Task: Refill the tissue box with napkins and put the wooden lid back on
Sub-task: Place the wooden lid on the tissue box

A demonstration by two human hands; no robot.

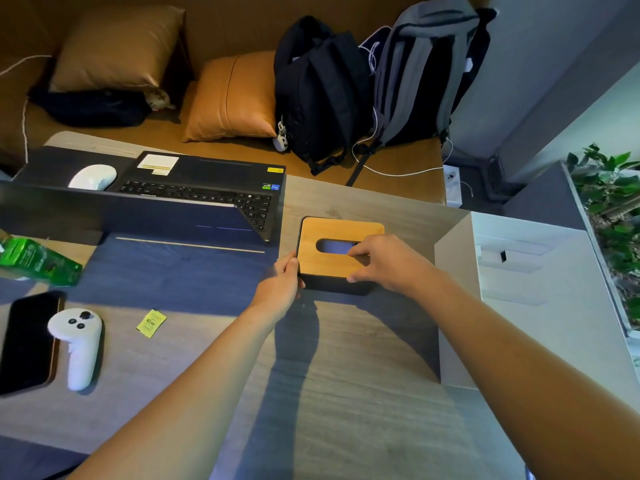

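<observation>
A: Two hands on one box, and from the head camera it sits right in the middle of the wooden table. The black tissue box is just beyond the corner of the laptop, with the wooden lid lying flat on top of it.

B: And the left hand?

A: Curled round the box's near-left corner, thumb up against the lid's edge, gripping the side. The right hand comes in from the other flank: its forefinger reaches to the end of the lid's oval slot, its thumb is at the lid's near edge, so it's pinching the lid between them.

B: Any napkins showing?

A: Through the slot only a dim bluish patch; I cannot tell what it is.

B: Around the action?

A: Far left, a black phone lying flat, a white controller just beside it, and a small yellow sachet a little apart. A green packet lies on the left edge, and a white mouse sits beside the keyboard. To the right, an open white carton, with leafy green plants past it. On the bench behind: two tan cushions, a black backpack and a grey backpack touching each other.
</observation>
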